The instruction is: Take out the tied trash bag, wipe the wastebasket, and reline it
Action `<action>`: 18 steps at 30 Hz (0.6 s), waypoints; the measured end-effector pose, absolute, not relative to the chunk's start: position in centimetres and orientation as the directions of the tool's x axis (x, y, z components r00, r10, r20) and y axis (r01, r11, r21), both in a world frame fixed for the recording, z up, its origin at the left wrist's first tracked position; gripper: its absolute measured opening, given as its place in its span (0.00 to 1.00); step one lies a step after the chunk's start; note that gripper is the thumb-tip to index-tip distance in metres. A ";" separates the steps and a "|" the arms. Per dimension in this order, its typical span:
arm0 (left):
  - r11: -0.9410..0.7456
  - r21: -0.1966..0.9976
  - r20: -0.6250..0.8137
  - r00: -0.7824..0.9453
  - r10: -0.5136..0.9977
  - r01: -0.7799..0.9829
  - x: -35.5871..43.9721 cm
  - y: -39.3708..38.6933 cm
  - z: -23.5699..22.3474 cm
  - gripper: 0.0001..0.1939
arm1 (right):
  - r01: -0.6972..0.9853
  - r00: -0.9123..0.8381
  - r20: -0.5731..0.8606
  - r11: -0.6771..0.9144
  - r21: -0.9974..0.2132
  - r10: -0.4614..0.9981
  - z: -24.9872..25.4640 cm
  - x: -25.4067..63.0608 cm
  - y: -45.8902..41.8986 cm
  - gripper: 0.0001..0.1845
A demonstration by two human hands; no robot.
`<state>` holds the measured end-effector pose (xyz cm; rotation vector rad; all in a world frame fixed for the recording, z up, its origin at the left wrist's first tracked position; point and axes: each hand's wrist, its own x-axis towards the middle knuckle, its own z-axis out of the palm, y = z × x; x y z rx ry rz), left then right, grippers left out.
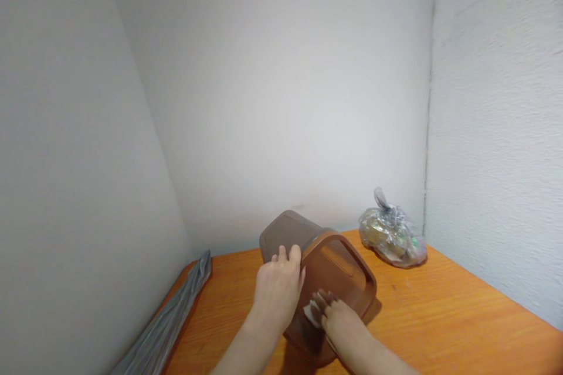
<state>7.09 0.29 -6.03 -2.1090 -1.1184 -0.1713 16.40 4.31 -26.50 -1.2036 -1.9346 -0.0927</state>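
A brown plastic bin (288,231) lies tilted on the table, its wide opening turned toward me. My left hand (278,286) is closed over the bin's left edge, fingers curled round it. Within the opening, my right hand (345,323) presses a small white tissue or cloth (312,313) against the inner wall. The fingers of that hand are slightly blurred, and part of the white piece is hidden beneath them.
Knotted at the top, a clear plastic bag (393,237) with mixed contents sits at the back right of the orange wooden table (448,310). A bunched grey plastic bag (176,316) stretches along the left edge. Pale walls (285,99) enclose the table behind and at the sides.
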 end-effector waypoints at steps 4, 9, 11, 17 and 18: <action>-0.337 -0.533 0.451 0.598 0.663 0.776 6.5 0.2 -6.4 0.07 | 0.702 -0.220 0.636 0.573 -0.423 0.739 -26.9 18.0 0.6 0.27; -0.347 -0.521 0.434 0.592 0.679 0.780 5.7 0.0 -6.2 0.11 | 0.763 0.101 0.917 0.561 -0.320 0.385 -21.2 21.6 -3.6 0.33; -0.361 -0.512 0.418 0.594 0.688 0.779 5.4 -0.1 -6.0 0.11 | 0.805 0.164 0.955 0.525 -0.275 0.249 -18.4 22.3 -2.8 0.33; -0.290 -0.463 0.455 0.506 0.733 0.837 2.7 -0.2 -6.9 0.15 | 0.778 0.273 0.893 0.464 -0.424 0.358 -17.9 22.6 4.3 0.30; -0.269 -0.443 0.469 0.476 0.744 0.856 2.1 -0.1 -7.2 0.16 | 0.764 0.304 0.877 0.455 -0.457 0.372 -19.1 22.7 5.2 0.28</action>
